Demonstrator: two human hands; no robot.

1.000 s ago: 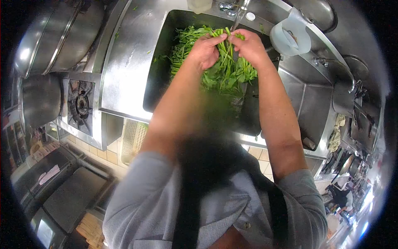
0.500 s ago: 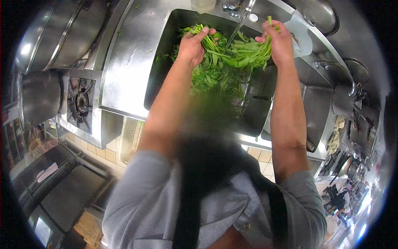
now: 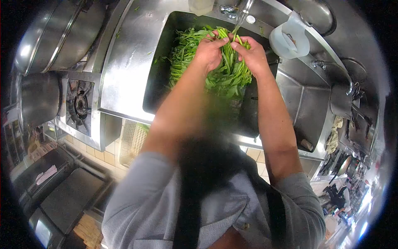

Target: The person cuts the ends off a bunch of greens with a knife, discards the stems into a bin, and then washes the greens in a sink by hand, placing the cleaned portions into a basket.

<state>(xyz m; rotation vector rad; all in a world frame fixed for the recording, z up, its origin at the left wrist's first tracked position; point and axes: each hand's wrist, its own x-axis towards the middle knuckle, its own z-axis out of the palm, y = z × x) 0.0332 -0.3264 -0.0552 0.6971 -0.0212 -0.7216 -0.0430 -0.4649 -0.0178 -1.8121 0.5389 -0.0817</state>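
Note:
Both hands are over a dark sink basin (image 3: 159, 89) that holds a heap of leafy greens (image 3: 184, 56). My left hand (image 3: 210, 52) is closed around light-green stems at the top of the heap. Close beside it on the right, my right hand (image 3: 251, 54) pinches more stems of the same greens between thumb and fingers. The leaves hang down below both hands. Just behind the fingers is the metal faucet (image 3: 245, 12), with a stream running down toward the stems. Some fingertips are hidden among the stems.
A translucent white container (image 3: 286, 41) stands at the sink's back right, and another (image 3: 201, 6) at the back. A second basin (image 3: 309, 99) is on the right. Left are a gas burner (image 3: 81, 103) and a perforated basket (image 3: 132, 141) below the counter. A person (image 3: 345, 199) is far right.
My right hand has moved left with its greens, beside my left hand, which has shifted slightly right. The stems are now gathered together, and the white container is uncovered.

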